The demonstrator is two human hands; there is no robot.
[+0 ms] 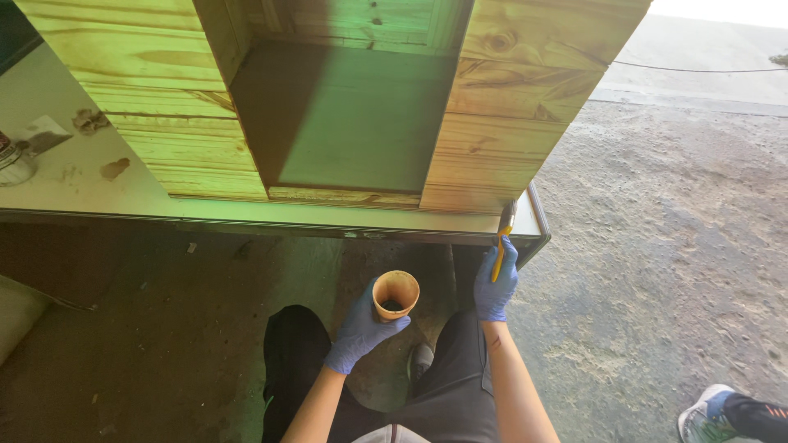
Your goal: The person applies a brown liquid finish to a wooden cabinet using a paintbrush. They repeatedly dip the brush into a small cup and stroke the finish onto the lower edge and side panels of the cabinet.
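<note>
Ground: rough grey concrete floor (673, 246) fills the right side of the view, running from 1 to 5 o'clock.
Furniture: a large pale pine box-shaped cabinet with an open dark-stained recess (345, 107) stands at 12 o'clock on a flat grey tabletop with a dark metal edge (98, 193).
Person: seated in black trousers (460, 369) at 6 o'clock, facing the table edge.
Bystander: a grey and blue sneaker (706, 414) of another person shows at 4 o'clock.
Left hand: the left hand (361, 328), in a blue glove, is wrapped around a small tan paper cup with dark liquid at the bottom (396, 295), held just below the table edge near 6 o'clock.
Right hand: the right hand (495, 283), also gloved in blue, is closed on the handle of a yellow-handled paintbrush (501, 246), upright at 5 o'clock.
Brush tip: its dark bristles touch the cabinet's lower right corner, just above the table edge.
Tabletop clutter: a round glass jar (12, 160) sits at 9 o'clock, partly cut off.
</note>
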